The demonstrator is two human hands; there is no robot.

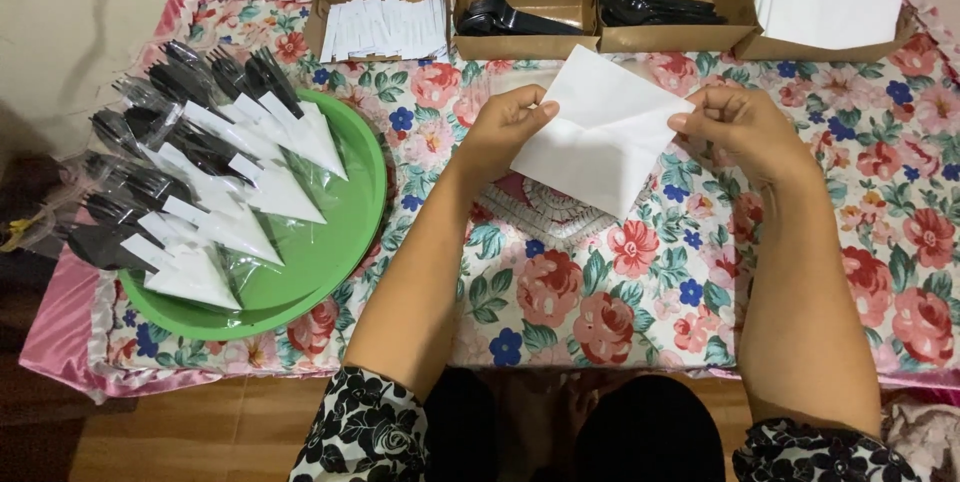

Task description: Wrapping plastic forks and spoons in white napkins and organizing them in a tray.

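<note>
White paper napkin (600, 137) is pinched between both hands, left hand (505, 127) and right hand (745, 127), above the tabletop (640, 282), half-folded, with many wrapped cutlery packs (215, 182) already piled on the green tray (320, 252) to their left.

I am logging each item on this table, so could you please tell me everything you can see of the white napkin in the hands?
The white napkin is a thin, soft-looking paper sheet, partly folded, with a crease running across it. It is held tilted above the flowered tablecloth, one corner pointing down. The left hand pinches its left edge and the right hand its right edge.
</note>
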